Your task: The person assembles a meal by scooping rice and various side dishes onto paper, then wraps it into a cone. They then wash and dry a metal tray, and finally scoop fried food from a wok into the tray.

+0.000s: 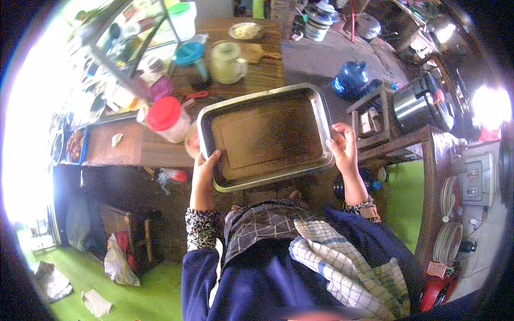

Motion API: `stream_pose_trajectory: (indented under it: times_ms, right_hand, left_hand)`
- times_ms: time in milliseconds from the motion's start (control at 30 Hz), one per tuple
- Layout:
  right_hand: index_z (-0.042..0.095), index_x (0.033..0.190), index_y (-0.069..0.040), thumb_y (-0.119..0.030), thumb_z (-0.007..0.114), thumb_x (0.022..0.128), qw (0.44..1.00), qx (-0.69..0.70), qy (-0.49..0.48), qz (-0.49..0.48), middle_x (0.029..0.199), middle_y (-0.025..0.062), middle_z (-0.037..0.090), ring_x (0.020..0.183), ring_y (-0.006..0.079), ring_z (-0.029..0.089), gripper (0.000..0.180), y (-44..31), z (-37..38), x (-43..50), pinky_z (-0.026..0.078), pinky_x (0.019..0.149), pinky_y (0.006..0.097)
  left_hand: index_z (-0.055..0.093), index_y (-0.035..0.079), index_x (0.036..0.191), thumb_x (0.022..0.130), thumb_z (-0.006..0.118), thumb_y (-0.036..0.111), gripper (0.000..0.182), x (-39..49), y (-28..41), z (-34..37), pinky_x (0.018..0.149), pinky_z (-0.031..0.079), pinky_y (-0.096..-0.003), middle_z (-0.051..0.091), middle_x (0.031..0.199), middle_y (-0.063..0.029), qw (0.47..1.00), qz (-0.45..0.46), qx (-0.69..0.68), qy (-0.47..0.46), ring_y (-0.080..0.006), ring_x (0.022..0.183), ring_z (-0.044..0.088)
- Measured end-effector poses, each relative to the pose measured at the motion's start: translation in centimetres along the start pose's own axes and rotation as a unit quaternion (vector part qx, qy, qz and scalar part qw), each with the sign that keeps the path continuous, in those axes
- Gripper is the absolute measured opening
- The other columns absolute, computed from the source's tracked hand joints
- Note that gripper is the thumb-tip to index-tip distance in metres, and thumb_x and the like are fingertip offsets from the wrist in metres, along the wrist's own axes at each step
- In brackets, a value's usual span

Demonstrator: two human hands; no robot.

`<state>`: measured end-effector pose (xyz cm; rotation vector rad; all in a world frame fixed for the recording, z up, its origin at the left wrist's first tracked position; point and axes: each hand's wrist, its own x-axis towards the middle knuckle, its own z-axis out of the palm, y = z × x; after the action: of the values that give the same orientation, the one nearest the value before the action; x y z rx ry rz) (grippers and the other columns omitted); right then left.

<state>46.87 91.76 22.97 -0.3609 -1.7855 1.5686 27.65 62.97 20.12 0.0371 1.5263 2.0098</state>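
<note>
A rectangular metal baking tray (pixel 269 132) with raised sides is held up in front of my body, slightly tilted, its inside facing me. My left hand (pixel 207 172) grips its lower left corner, the thumb over the rim and the fingers hidden behind. At the right side, my right hand (pixel 343 148) holds the rim between thumb and fingers. Just left of the tray stands a tub with a red lid (pixel 164 114). Beyond the tray a pale lidded jug (pixel 227 64) and a blue-lidded pitcher (pixel 190 56) stand on the wooden table (pixel 265 76).
A wooden paddle board (pixel 257 52) and a plate of pale food (pixel 245 31) lie at the table's far end. A blue water jug (pixel 350 80) stands beyond it. To the right are a wooden rack (pixel 371 116), a large steel pot (pixel 421 104) and stacked plates (pixel 447 242).
</note>
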Motion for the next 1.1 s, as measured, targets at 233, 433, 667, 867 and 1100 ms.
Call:
stream_pose_trajectory:
  times_ms: [233,433,667,867,1100]
  right_hand:
    - [0.035,0.130,-0.007,-0.014,0.060,0.084,0.989,-0.118,0.051,0.068,0.098,0.0070,0.056,0.077,0.0066,0.050,0.053,3.7,-17.0,-0.1,0.042,0.068,0.0207]
    - [0.034,0.132,0.003,-0.039,0.052,0.088,0.969,-0.062,0.009,0.241,0.127,0.0140,0.046,0.122,0.0223,0.039,0.063,4.3,-22.9,4.0,0.026,0.102,0.0306]
    - [0.046,0.113,0.009,-0.054,0.051,0.084,0.897,-0.216,-0.039,0.385,0.106,0.0168,0.055,0.101,0.0233,0.050,0.069,10.2,-23.8,17.1,0.038,0.088,0.0330]
    - [0.040,0.128,0.004,-0.054,0.048,0.085,0.885,-0.192,-0.017,0.424,0.130,0.0213,0.043,0.124,0.0288,0.038,0.072,15.4,-26.1,27.2,0.025,0.104,0.0327]
    - [0.048,0.113,-0.010,-0.038,0.054,0.087,0.900,-0.132,0.048,0.413,0.085,0.0019,0.054,0.066,0.0077,0.052,0.039,29.3,-43.6,30.6,0.043,0.054,0.0210]
  left_hand:
    - [0.055,0.000,0.104,0.078,0.064,0.010,0.029,3.5,-5.7,15.2,0.069,0.044,-0.0228,0.061,0.089,-0.0035,0.996,0.059,0.071,-0.004,-0.0109,0.078,0.056]
    - [0.056,-0.001,0.102,0.076,0.065,0.010,0.030,7.9,-6.7,21.2,0.069,0.046,-0.0260,0.062,0.090,-0.0053,0.998,-0.019,0.060,-0.011,-0.0138,0.075,0.058]
    - [0.059,0.001,0.096,0.079,0.061,0.019,0.024,18.8,-9.9,24.7,0.058,0.047,-0.0281,0.062,0.078,-0.0052,0.996,-0.065,0.063,-0.016,-0.0150,0.064,0.058]
    - [0.055,-0.001,0.107,0.079,0.061,0.017,0.033,31.6,-7.8,29.3,0.069,0.044,-0.0264,0.059,0.088,-0.0047,0.986,-0.136,0.094,-0.023,-0.0146,0.077,0.054]
    - [0.051,-0.001,0.113,0.076,0.061,0.008,0.039,44.1,-2.5,39.9,0.072,0.042,-0.0243,0.058,0.091,-0.0033,0.995,-0.011,0.084,-0.057,-0.0128,0.079,0.053]
